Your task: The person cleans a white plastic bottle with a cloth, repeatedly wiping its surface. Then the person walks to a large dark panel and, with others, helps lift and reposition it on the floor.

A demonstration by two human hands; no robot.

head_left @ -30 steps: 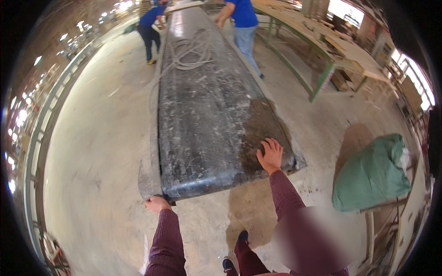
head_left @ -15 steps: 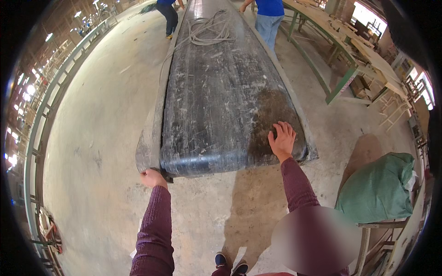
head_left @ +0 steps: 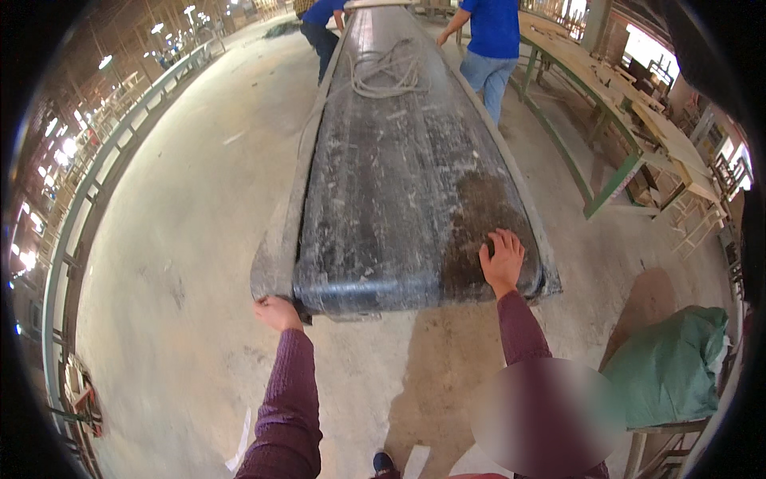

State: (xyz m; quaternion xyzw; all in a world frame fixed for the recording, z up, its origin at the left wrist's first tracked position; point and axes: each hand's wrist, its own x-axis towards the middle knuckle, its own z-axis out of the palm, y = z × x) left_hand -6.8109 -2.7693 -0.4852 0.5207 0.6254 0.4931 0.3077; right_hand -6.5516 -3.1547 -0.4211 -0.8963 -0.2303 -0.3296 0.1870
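A long conveyor with a worn black belt [head_left: 383,199] stretches away from me, its rounded near end in front of my body. My left hand [head_left: 278,312] is closed round the edge of the conveyor's grey side plate [head_left: 273,270] at the near left corner. On the belt's near right part rests my right hand [head_left: 503,262], palm down with the fingers spread, beside a brown damp-looking patch [head_left: 483,199]. Farther up the belt lies a loose coil of grey cable [head_left: 387,76].
Two people in blue tops [head_left: 491,32] stand at the far end, one each side; another person is partly visible behind. A green-legged wooden workbench [head_left: 614,172] runs along the right. A green sack [head_left: 670,367] sits low right. A long rail [head_left: 76,231] borders the left.
The view has tilted up, so the conveyor's far end now shows and everything sits lower and farther right. Both my hands keep their places on the conveyor. The people at the far end have shifted.
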